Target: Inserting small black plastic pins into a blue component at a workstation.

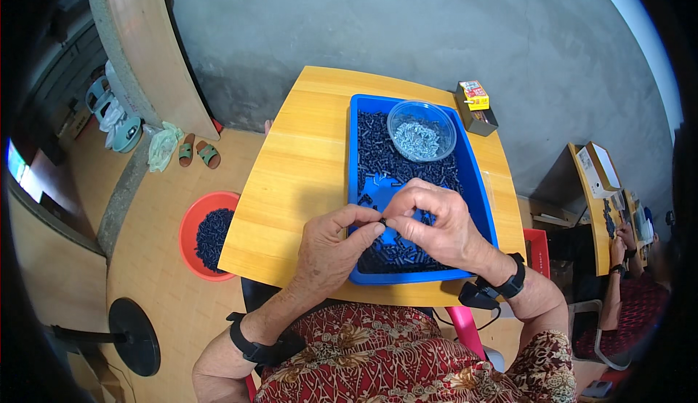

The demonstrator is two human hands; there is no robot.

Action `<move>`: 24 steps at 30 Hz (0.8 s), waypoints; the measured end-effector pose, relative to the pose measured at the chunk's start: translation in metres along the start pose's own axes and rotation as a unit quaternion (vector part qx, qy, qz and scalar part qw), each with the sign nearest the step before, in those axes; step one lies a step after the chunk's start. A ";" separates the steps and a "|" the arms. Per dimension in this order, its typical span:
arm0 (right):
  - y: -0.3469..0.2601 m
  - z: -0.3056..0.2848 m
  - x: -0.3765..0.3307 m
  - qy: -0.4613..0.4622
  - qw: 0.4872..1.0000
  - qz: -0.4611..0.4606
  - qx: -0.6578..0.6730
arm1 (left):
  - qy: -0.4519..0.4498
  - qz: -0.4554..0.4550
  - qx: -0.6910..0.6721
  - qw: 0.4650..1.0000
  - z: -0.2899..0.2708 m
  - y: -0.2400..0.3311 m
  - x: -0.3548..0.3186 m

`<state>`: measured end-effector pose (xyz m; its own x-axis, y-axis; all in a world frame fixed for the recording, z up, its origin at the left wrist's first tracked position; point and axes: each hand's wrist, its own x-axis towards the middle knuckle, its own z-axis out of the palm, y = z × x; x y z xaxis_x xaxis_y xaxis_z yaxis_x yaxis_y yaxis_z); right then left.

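Note:
My left hand [329, 247] and my right hand [435, 225] meet over the near left part of a blue tray [355, 148]. Thumbs and forefingers of both are pinched together on a small black piece [383, 222], mostly covered by the fingertips. Many small black cylindrical parts [374, 141] fill the tray's far side, and more lie scattered nearer me around a bare blue patch. Inside the tray's far end sits a round clear plastic bowl [454, 141] holding small silvery metal pieces [416, 140].
The tray stands on a yellow wooden table [291, 156]. At its far right corner is a dark box with a yellow-red pack [475, 98]. A red basin [187, 236] of black parts is on the floor at left, near sandals [208, 156]. Another person [632, 294] works at right.

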<state>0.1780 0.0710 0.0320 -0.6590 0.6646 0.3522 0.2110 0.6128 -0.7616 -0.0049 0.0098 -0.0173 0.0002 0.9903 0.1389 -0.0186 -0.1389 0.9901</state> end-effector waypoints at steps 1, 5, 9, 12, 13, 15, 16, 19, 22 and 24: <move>-0.001 0.000 0.001 0.000 1.000 0.001 0.000 | 0.003 0.011 0.026 1.000 0.000 0.001 0.000; -0.002 0.001 0.000 0.000 0.987 -0.112 -0.117 | 0.005 0.018 0.039 0.999 0.000 0.001 -0.001; 0.000 0.004 -0.001 0.025 0.990 -0.106 -0.086 | 0.003 -0.014 -0.011 1.000 -0.001 -0.002 0.000; -0.002 0.008 -0.002 0.046 0.993 -0.080 -0.075 | -0.003 -0.023 -0.073 0.997 -0.003 0.000 0.002; -0.001 0.008 -0.001 0.047 0.993 -0.079 -0.076 | 0.001 -0.029 -0.077 0.997 -0.003 0.004 0.002; 0.001 0.008 -0.001 0.062 0.978 -0.149 -0.129 | 0.005 -0.035 -0.082 0.996 -0.003 0.006 0.001; 0.001 0.009 -0.001 0.062 0.978 -0.150 -0.129 | 0.002 -0.041 -0.096 0.994 -0.003 0.005 0.000; 0.004 0.012 -0.001 0.065 0.969 -0.175 -0.163 | -0.009 -0.062 -0.118 0.991 -0.006 0.004 0.001; 0.006 0.015 -0.002 0.080 0.954 -0.203 -0.203 | -0.020 -0.083 -0.135 0.987 -0.006 0.006 0.002; 0.006 0.017 -0.002 0.084 0.945 -0.225 -0.223 | -0.024 -0.092 -0.147 0.985 -0.006 0.007 0.001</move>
<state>0.1685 0.0662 0.0176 -0.6382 0.3298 0.6957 0.2447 0.9436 -0.2229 -0.0110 0.0099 -0.0102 0.0784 0.9963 -0.0339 -0.3022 0.0562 0.9516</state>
